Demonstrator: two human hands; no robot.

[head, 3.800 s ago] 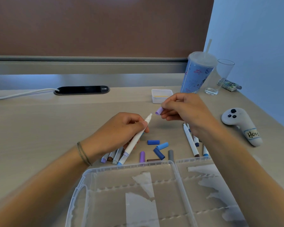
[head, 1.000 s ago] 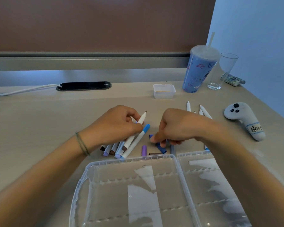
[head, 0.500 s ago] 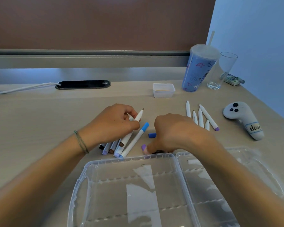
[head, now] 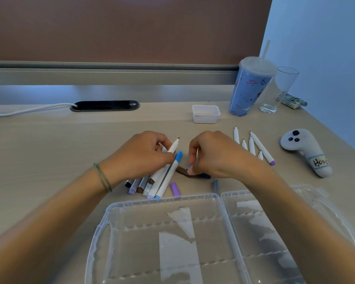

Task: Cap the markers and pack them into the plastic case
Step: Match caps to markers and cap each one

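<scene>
The brown-tipped marker (head: 173, 147) is uncapped and held in the left hand (head: 143, 155), whose fingers curl around its white barrel so the tip points up and away. The right hand (head: 210, 155) is down on the desk (head: 49, 144), its fingertips pinching at the brown cap (head: 182, 171) that lies just beside the blue-capped marker (head: 170, 175); whether the cap is already lifted I cannot tell. So the step in hand seems to be capping this marker, and the next move calls for bringing the cap up and pressing it straight on the tip. More markers lie bunched under the left hand, and a loose purple cap (head: 175, 188) and a grey cap (head: 215, 185) lie near the plastic case (head: 115, 212), which is open and holds no marker yet. Four or five markers (head: 252, 145) wait further right. The tumbler (head: 250, 89), the glass (head: 281, 91) and the white controller (head: 303, 150) stand well apart and block nothing.
</scene>
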